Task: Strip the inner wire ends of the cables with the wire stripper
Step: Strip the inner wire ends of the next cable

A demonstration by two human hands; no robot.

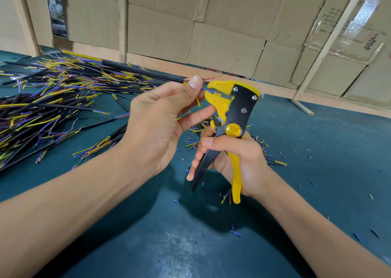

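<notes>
Flattened cardboard sheets [228, 34] line the wall behind a dark teal desk [148, 246]. Right hand [237, 161]: fingers curled round the two handles, one black and one yellow, of the yellow-and-black wire stripper [230, 117], which is held upright above the desk with its head at the top. Left hand [156, 121]: thumb and fingers pinch a black cable [143, 71] near its end, presenting a blue inner wire [208, 90] to the stripper's yellow jaws; a yellow inner wire [198, 102] of the same cable hangs down just beside them. A heap of black cables [53, 100] with blue, yellow and brown inner ends lies at left on the desk. Short blue insulation scraps [235, 233] are scattered on the desk below and around the hands.
</notes>
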